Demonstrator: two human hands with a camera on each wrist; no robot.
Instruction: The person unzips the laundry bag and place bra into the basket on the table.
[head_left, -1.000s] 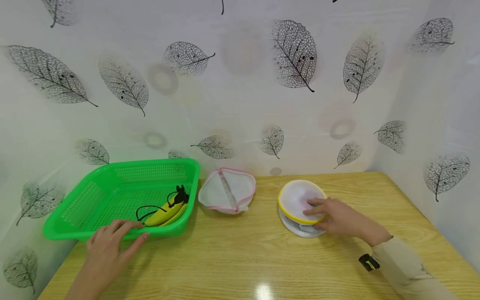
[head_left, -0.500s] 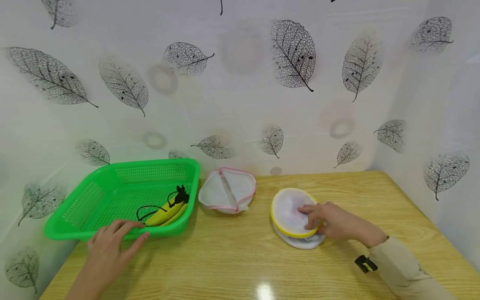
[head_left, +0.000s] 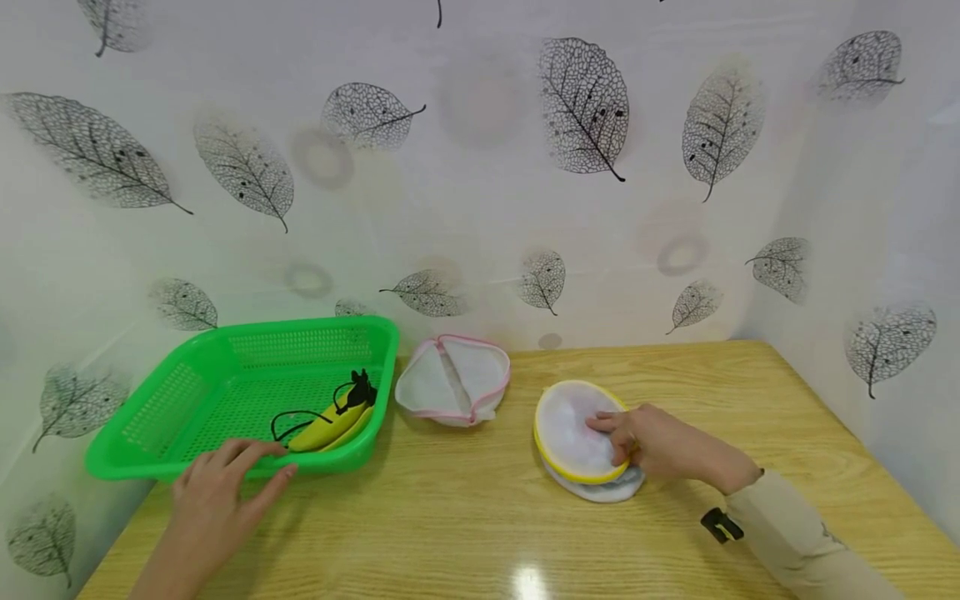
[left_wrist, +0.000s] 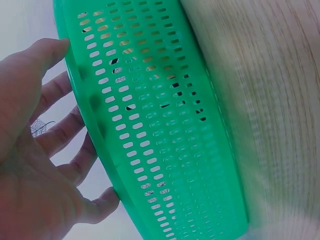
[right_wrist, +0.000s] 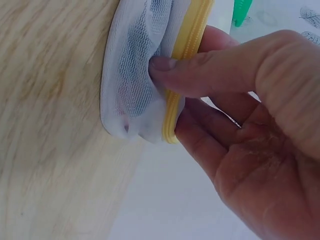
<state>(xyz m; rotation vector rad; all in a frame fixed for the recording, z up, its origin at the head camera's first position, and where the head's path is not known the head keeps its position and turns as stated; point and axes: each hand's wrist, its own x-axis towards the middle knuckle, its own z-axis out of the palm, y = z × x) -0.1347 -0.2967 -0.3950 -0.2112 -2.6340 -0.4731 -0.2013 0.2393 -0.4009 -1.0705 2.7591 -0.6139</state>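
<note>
My right hand [head_left: 667, 446] pinches a round white mesh laundry bag [head_left: 570, 425] with a yellow zipper edge, right of the table's middle. In the right wrist view, the thumb presses into the mesh side [right_wrist: 137, 75] below the yellow zipper [right_wrist: 192, 30], and the other fingers lie across the top. A pale lower disc of the bag shows close over the wood. At the left, my left hand [head_left: 213, 504] rests its fingertips on the near rim of a green plastic basket [head_left: 123, 468]. Its fingers are spread and relaxed along that rim in the left wrist view.
Yellow bananas [head_left: 330, 429] and a black item with a thin cord [head_left: 362, 390] lie in the basket's right side. Another white mesh bag [head_left: 483, 375], pink-edged, sits between basket and yellow-edged bag. A leaf-print curtain [head_left: 480, 192] hangs behind the wooden table [head_left: 450, 533].
My right hand has drawn the yellow-edged mesh bag left and nearer to me across the table. The left hand and the basket stay where they were.
</note>
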